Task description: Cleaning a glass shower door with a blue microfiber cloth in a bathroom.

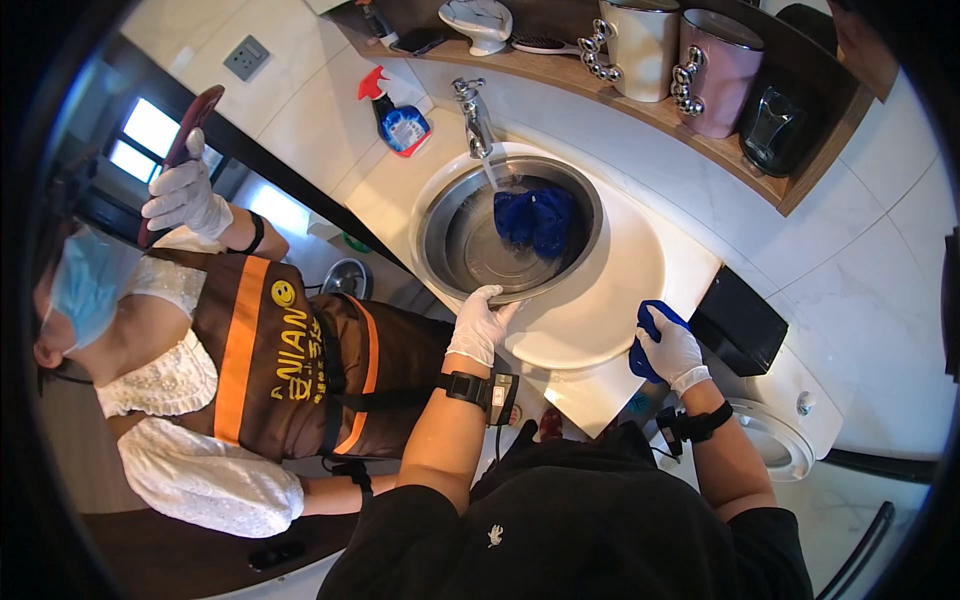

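Observation:
My left hand (478,326), in a white glove, grips the near rim of a round metal basin (433,251). The basin sits tilted over the white washbasin (634,259). Water from the chrome faucet (476,124) runs into it, and a wet dark-blue cloth (534,221) lies at its right side. Beyond the counter's right front edge, my gloved right hand (671,351) holds a folded blue cloth (669,310), partly hidden by the fingers.
A spray bottle (401,124) stands left of the faucet. Mugs (720,75) stand on the wooden shelf (540,64) above. At right are a black bin (739,322) and a toilet (780,442). A masked co-worker (262,360) at left raises a gloved hand holding a phone-like object (191,124).

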